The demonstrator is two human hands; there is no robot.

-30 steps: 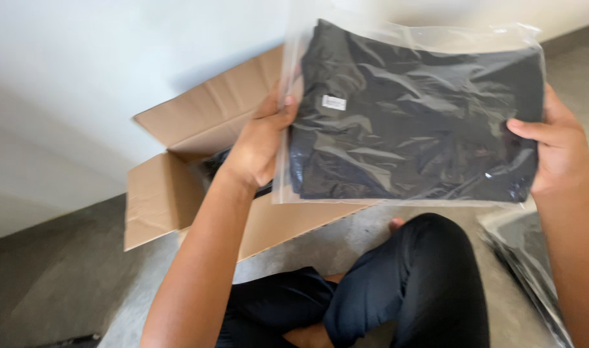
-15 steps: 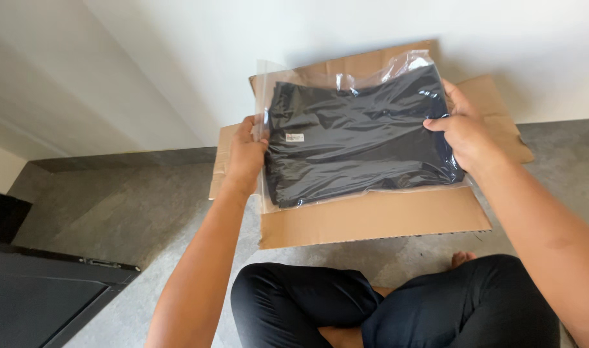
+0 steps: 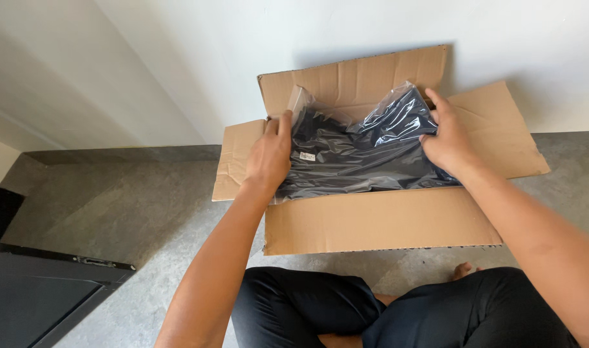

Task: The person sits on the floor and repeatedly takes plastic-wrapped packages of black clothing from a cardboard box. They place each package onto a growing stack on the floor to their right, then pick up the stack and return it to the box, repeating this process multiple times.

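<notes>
While sitting cross-legged on the grey floor (image 3: 146,212), a person is gripping a clear-bagged black garment (image 3: 359,151) with left hand (image 3: 269,158) and right hand (image 3: 450,138) closed on its ends, inside an open cardboard box (image 3: 378,222).

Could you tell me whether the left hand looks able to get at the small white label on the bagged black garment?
Probably yes: the left hand rests on the bag's left edge, and the label lies uncovered just beside its fingers.
</notes>
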